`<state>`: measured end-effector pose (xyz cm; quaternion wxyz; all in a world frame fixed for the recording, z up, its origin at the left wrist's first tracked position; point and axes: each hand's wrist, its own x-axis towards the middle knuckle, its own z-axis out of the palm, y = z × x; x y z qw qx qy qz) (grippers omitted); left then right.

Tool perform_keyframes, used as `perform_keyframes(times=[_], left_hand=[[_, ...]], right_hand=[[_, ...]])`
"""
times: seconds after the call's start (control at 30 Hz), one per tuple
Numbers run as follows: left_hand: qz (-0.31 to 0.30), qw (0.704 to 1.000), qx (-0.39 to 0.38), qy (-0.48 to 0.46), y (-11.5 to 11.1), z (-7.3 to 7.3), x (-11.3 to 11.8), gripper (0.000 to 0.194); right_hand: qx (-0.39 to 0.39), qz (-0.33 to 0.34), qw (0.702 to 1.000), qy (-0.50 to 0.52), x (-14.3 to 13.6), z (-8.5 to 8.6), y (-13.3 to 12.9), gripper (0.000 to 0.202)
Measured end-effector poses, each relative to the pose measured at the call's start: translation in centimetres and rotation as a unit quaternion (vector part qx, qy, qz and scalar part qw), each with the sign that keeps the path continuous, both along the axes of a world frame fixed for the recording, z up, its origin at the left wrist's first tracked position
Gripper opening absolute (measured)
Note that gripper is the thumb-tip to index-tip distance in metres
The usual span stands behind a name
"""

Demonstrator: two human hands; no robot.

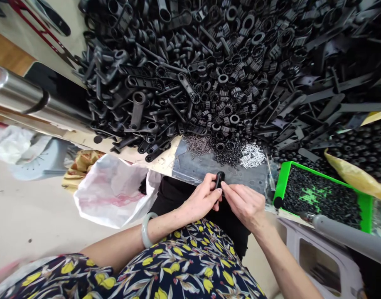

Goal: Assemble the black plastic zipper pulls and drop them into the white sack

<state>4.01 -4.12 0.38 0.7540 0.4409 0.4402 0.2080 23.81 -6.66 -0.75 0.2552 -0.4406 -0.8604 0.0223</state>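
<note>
My left hand is closed around a small black plastic lever-like part with a rounded upper end, just over the table's front edge. My right hand meets it from the other side, thumb and forefinger pinched together against the part. Whatever is between those fingertips is too small or hidden to make out. On the grey mat beyond my hands lie little heaps of brownish screws, tiny black pieces and silvery pins.
A big pile of black plastic levers and ribbed rings covers the table's back. At right are a green tray of small black and green pieces and a grey cylindrical tool. A white bag hangs open at left, below a steel flask.
</note>
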Motion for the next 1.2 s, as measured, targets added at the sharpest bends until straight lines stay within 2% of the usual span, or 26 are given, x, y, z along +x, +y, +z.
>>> perform_keyframes(times=[0.13, 0.3, 0.5, 0.9, 1.2], left_hand=[[0.007, 1.0, -0.004, -0.006, -0.1, -0.3, 0.1, 0.025], [0.009, 1.0, -0.008, -0.013, 0.0, 0.0, 0.0, 0.024], [0.021, 0.999, -0.035, -0.028, 0.1, 0.3, 0.0, 0.025], [0.01, 1.0, -0.017, -0.024, 0.1, 0.2, -0.2, 0.026], [0.02, 0.999, -0.027, -0.031, 0.0, 0.4, -0.2, 0.027]], right_hand=[[-0.01, 0.009, 1.0, -0.006, 0.2, 0.1, 0.0, 0.033], [-0.037, 0.004, 0.999, 0.023, 0.2, -0.3, -0.2, 0.038], [-0.043, -0.017, 0.996, 0.074, -0.1, -0.5, -0.1, 0.027], [-0.037, -0.042, 0.997, 0.05, -0.4, -0.5, -0.2, 0.02], [-0.069, -0.045, 0.996, 0.022, -0.5, 0.5, 0.5, 0.011]])
